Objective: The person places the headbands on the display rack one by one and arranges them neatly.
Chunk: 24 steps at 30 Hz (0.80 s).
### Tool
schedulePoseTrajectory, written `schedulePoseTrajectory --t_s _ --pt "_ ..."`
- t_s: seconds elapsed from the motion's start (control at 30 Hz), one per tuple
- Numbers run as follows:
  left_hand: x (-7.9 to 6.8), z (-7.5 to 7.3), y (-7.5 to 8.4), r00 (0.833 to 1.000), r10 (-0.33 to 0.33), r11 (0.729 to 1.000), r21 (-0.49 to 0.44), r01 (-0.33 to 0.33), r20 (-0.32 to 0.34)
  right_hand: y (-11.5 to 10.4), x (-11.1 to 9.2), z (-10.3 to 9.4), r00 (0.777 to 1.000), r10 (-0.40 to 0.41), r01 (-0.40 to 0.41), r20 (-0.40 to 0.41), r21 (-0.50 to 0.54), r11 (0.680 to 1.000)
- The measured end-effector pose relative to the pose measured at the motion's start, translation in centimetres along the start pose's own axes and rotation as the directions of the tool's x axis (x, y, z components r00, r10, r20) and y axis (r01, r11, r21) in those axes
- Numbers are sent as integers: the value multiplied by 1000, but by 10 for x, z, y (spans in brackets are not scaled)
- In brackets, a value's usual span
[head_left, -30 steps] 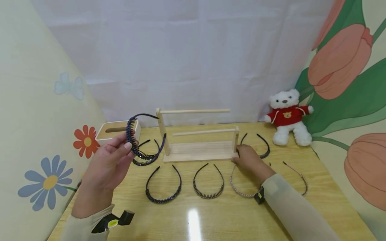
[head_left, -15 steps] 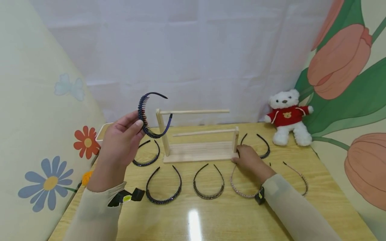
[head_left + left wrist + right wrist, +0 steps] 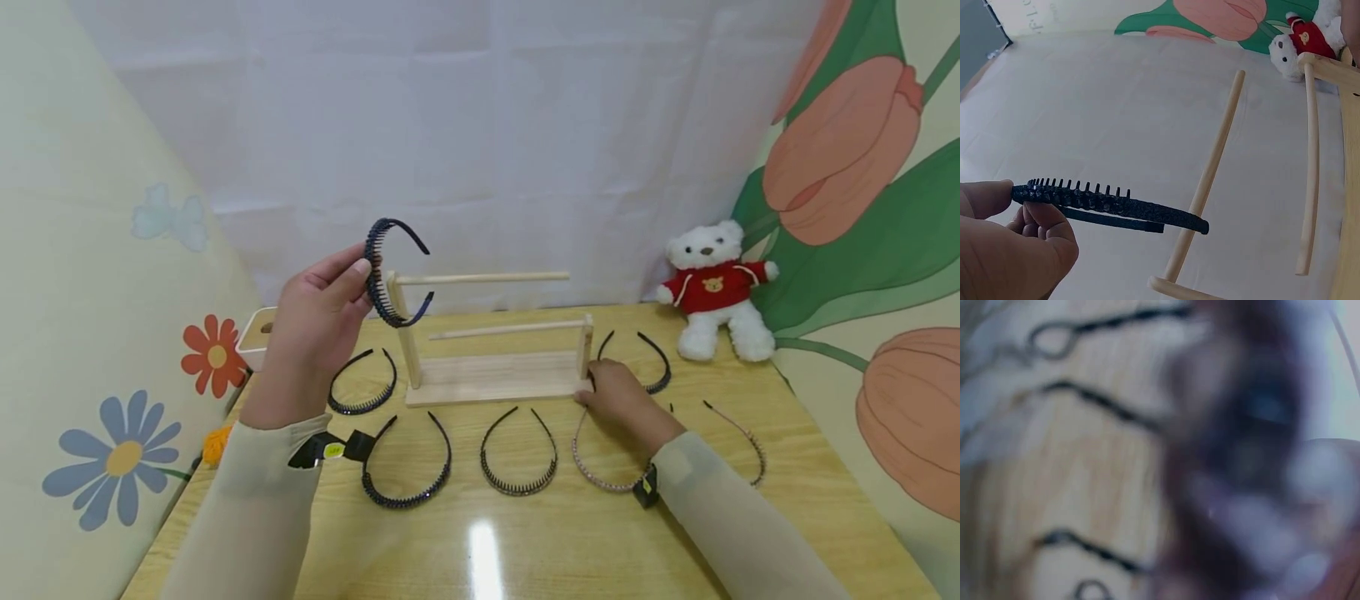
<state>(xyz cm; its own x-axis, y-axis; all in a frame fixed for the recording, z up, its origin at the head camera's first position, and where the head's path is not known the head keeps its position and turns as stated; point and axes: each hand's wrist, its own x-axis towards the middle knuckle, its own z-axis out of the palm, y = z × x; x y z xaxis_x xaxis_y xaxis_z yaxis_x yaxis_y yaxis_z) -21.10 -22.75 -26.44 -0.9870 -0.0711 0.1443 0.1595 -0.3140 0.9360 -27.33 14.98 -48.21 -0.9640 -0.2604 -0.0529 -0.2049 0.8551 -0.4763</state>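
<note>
Pinched a dark toothed headband between the thumb and the fingers of the left grip, well above the desk. Had its teeth and its two ends turned to the right of this grip. In the head view, crossed with this band the left post of a wooden rack, just right of the left grip, with one end higher than the upper rod and the other lower. In the left wrist view, overlapped the same rod with one end; could not tell whether touching or apart. Held the right end of the rack with the right grip, with the thumb at the front corner and some fingers hidden. Had the lower rod to the upper left of the right grip. Noticed on the desk, below and right of the left grip, a small dark headband, then a wider dark headband. Saw a brownish headband lower, between both grips. Found a pale pink headband just below the right grip, and to its right a black headband. Farther right, saw a beaded headband and, higher, a white teddy bear.
</note>
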Motion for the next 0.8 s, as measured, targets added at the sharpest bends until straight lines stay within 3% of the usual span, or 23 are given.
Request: schedulePoseTrajectory --t_s 0.13,0.37,0.8 --pt "11 6 -2 999 -31 997 74 34 -36 1 0 1 1000 2 -2 0 13 1000" --pt "24 8 -11 991 -105 989 97 113 -83 0 -1 0 1000 1 -1 -2 12 1000" --pt "29 10 -29 979 -153 967 182 176 -134 2 1 1 1000 6 -6 -1 20 1000"
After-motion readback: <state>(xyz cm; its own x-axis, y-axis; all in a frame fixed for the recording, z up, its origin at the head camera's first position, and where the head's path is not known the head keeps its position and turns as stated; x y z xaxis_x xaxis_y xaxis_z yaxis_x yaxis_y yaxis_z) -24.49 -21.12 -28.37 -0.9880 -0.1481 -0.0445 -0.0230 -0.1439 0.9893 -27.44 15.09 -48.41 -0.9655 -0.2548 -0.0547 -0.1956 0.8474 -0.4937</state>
